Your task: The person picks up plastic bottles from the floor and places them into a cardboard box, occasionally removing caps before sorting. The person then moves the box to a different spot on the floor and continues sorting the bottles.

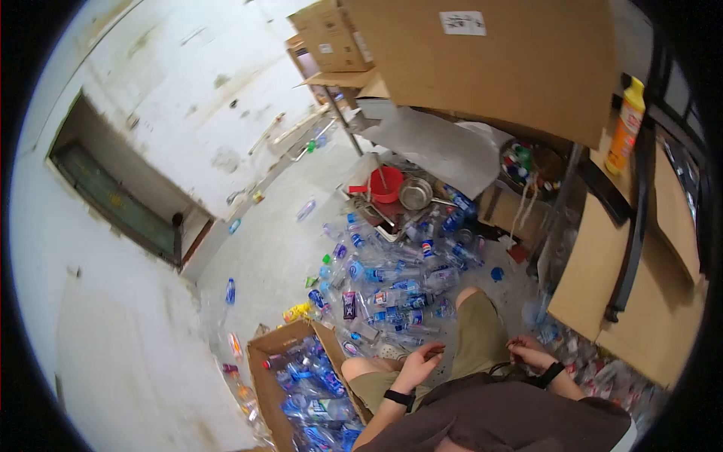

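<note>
My left hand [422, 364] is held above my left thigh, its fingers apart and nothing in them. Over the other thigh is my right hand [529, 352], fingers partly curled; whether they hold anything is too small to tell. A dark band circles each wrist. In front of my knees, a pile of plastic bottles [399, 275] with blue labels covers the floor. To the left of my legs stands an open cardboard box [263, 392] full of bottles.
A red bucket [385, 185] and a metal pot [415, 193] sit behind the pile. Large cardboard boxes [489, 68] rest above on a rack. At the right are a yellow spray can [626, 126], cardboard sheets and crushed bottles. Scattered bottles lie near the left wall.
</note>
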A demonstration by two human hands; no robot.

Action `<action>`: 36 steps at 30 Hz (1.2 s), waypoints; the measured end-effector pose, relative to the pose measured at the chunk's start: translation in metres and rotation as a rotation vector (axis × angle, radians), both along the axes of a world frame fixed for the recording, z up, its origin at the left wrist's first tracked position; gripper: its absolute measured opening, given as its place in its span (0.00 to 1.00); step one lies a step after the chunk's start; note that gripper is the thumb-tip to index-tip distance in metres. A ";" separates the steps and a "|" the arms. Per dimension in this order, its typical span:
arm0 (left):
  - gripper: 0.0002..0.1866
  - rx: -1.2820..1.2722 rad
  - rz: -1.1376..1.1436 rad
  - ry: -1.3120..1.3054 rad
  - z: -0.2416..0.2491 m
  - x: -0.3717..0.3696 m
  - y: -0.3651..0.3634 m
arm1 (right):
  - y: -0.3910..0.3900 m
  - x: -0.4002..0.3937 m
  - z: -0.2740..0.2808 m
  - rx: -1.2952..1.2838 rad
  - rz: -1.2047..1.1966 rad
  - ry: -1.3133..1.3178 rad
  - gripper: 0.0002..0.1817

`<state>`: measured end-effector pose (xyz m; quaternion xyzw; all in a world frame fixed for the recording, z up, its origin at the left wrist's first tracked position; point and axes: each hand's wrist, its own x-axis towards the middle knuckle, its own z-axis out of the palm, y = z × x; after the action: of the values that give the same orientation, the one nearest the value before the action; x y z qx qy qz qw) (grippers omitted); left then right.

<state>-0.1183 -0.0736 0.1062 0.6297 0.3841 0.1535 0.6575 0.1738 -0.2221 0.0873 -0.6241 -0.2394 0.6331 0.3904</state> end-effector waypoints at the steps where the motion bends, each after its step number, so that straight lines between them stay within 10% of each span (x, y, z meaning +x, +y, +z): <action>1: 0.17 0.037 -0.013 0.009 0.003 0.007 0.000 | -0.002 -0.001 0.001 -0.004 -0.027 0.013 0.11; 13: 0.14 0.048 0.217 0.003 0.015 -0.065 -0.028 | 0.038 -0.007 0.009 0.020 0.384 0.037 0.11; 21: 0.17 -0.442 -0.040 0.105 -0.023 -0.105 -0.077 | 0.021 0.003 -0.016 -0.008 0.787 -0.006 0.25; 36: 0.09 0.020 -0.147 0.445 -0.033 -0.075 -0.070 | 0.009 -0.011 0.007 0.080 0.926 -0.216 0.27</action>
<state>-0.1935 -0.1435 0.0732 0.6810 0.4712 -0.0336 0.5596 0.1631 -0.2135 0.0940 -0.4986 -0.5558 0.6622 0.0635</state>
